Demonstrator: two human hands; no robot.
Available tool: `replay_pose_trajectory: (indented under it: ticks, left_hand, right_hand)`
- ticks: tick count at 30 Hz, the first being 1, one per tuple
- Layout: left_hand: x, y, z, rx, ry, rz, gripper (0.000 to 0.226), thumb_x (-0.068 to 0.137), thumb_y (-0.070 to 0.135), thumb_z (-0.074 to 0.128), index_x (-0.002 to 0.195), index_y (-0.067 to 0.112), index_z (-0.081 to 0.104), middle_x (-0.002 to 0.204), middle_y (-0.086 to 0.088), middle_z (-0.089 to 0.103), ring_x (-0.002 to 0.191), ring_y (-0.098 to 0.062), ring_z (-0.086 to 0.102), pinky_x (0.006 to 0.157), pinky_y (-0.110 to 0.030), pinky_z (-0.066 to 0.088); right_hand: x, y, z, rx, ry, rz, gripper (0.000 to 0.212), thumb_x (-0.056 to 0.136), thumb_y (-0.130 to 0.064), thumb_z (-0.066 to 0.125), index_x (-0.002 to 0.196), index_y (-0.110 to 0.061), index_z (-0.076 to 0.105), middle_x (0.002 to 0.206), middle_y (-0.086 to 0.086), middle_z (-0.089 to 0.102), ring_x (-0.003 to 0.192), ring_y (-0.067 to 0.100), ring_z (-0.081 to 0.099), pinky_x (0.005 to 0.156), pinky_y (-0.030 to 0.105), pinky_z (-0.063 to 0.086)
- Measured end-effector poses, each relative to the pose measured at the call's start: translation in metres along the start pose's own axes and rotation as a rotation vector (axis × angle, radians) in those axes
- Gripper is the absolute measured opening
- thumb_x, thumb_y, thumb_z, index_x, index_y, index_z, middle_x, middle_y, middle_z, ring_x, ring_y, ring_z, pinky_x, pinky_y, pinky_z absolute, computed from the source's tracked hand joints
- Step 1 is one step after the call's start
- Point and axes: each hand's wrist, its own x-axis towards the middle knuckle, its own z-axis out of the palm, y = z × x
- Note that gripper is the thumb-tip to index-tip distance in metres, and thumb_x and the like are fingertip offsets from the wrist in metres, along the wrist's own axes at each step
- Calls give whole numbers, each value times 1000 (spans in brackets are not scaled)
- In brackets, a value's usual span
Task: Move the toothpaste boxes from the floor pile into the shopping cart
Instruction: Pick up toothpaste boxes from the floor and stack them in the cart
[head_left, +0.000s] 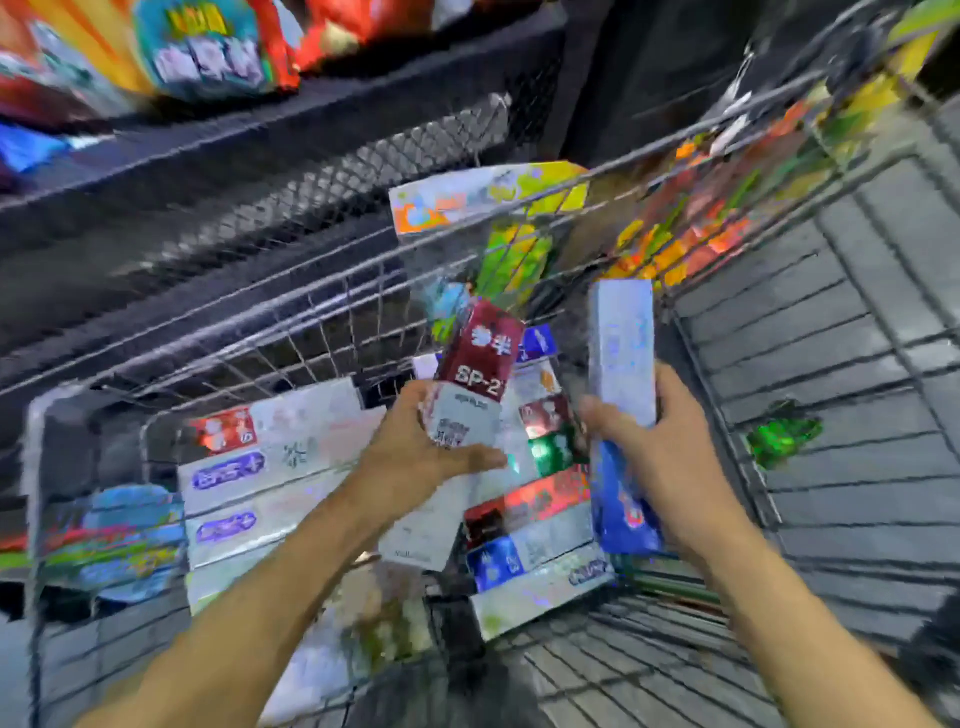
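My left hand (415, 447) grips a red-and-white toothpaste box (475, 364) marked "SP-2", held upright above the wire shopping cart (322, 322). My right hand (670, 441) grips a pale blue-and-white toothpaste box (621, 343), also held lengthwise over the cart. Below both hands, several toothpaste boxes (260, 467) lie stacked inside the cart basket, white, red, blue and green. A colourful yellow-orange box (483, 200) leans against the cart's far wire wall. The whole view is motion-blurred.
A dark store shelf (260, 156) with bright snack bags (202, 47) runs along the upper left. Grey tiled floor (857, 312) shows through the cart wires on the right, with a green item (782, 434) lying on it.
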Motion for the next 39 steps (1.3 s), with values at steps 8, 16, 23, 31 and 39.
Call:
replay_pose_trajectory:
  ticks: [8,16,23,31,39]
  left_hand:
    - [96,-59,21,295,-6,79,77,47,44,94,107,50,46,97,15,68,90,-16,68,84,-45,58]
    - [121,-56,38,766,-30,250,93,69,55,72,148,18,41,113,1,41,111,-19,47,94,-29,44]
    - [155,-66,37,1340,-89,462,78,79,62,63,136,10,53,120,-10,59,111,-32,49,91,-46,46]
    - [161,-85,29,1379,-28,644,63,93,55,58,142,15,51,134,-8,56,119,-30,50,98,-46,41]
    - [151,-99,18,1472,-22,509,61,104,61,25,157,32,27,163,-6,30,148,-30,27,120,-49,21]
  right_hand:
    - [96,65,-25,-230,-141,14,28,84,-9,76,95,-24,56,86,-14,63,61,-17,53,59,5,42]
    - [108,106,-25,-183,-190,95,38,87,-6,74,117,-14,54,95,-11,64,69,-15,57,63,5,43]
    - [114,119,-21,-113,-152,148,45,85,-5,75,117,-12,44,98,-9,63,69,-14,61,60,7,46]
    - [111,127,-25,-175,-255,132,44,84,-15,78,119,-30,56,103,-15,73,93,3,71,77,26,58]
    - [102,124,-23,-445,-295,-32,31,86,-27,74,110,-41,60,110,-8,64,96,-2,62,76,10,48]
